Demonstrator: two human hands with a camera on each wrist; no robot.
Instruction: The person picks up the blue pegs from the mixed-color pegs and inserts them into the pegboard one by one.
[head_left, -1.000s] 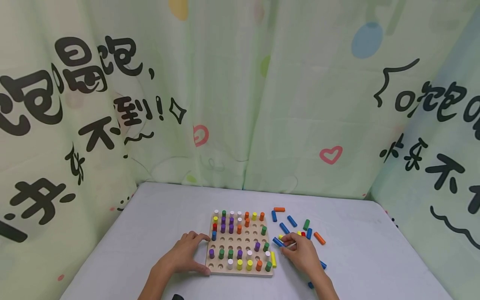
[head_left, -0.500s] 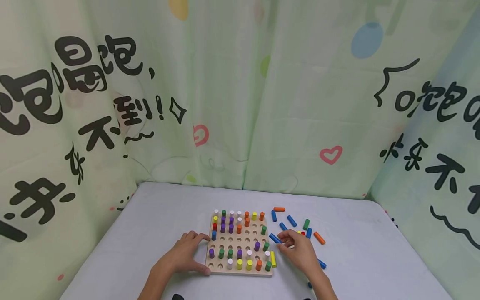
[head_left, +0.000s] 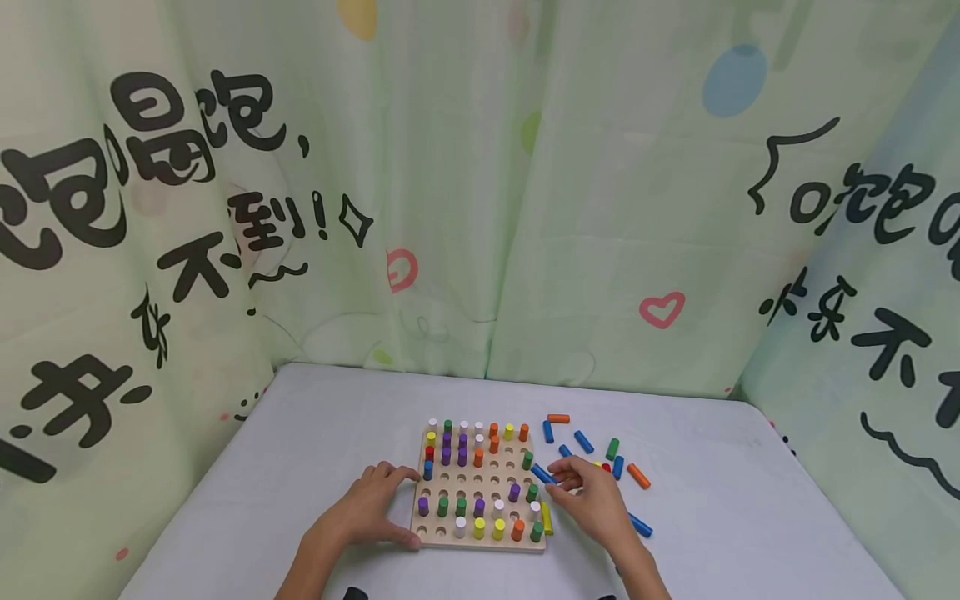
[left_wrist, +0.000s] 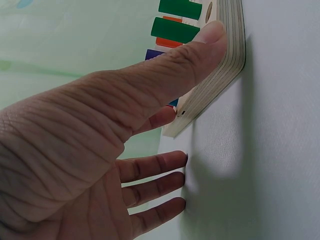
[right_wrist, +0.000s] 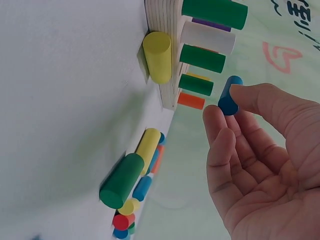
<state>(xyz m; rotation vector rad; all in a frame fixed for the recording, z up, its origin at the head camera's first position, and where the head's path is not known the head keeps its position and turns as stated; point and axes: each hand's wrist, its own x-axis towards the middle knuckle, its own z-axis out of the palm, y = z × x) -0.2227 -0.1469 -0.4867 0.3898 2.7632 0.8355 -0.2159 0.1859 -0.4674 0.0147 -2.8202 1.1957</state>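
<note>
peg-placing step apparently in hand: right hand (head_left: 592, 500) pinched a blue peg (head_left: 542, 474), tilted, by the right edge of the pegboard (head_left: 450, 544), left hand (head_left: 369, 502), fingers spread, touching its left side; next move likely called for upending the peg over a free hole (head_left: 478, 479).

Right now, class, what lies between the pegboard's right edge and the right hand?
In the head view: the blue peg pinched by the right hand and, nearer the person, a yellow peg lying beside the pegboard.
</note>
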